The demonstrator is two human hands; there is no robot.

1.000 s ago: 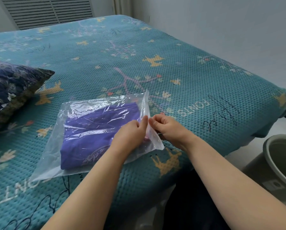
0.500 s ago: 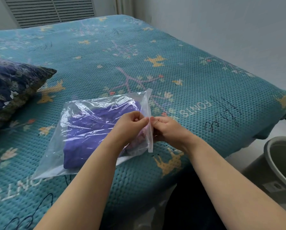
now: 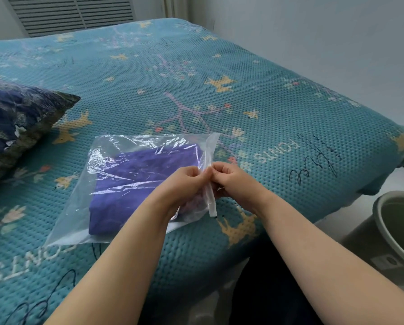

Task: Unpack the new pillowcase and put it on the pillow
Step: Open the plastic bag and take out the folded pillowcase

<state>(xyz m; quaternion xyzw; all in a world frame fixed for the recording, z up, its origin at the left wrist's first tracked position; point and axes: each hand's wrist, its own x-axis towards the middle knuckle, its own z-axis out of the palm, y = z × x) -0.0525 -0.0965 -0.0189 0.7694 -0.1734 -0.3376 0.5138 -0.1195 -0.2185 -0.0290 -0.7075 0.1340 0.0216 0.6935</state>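
A clear plastic bag lies on the teal bed cover, holding a folded purple pillowcase. Its sealed flap edge stands up on the right side. My left hand and my right hand meet at that flap, each pinching the plastic between thumb and fingers. A dark floral pillow lies at the left edge of the bed, partly out of view.
A grey-green bucket stands on the floor at the right, beside the bed's corner. A white wall runs behind the bed, and a louvred panel sits at the top left.
Both hands have lifted the bag's flap edge upright and drawn closer together on it. The bag's right side has risen off the cover.
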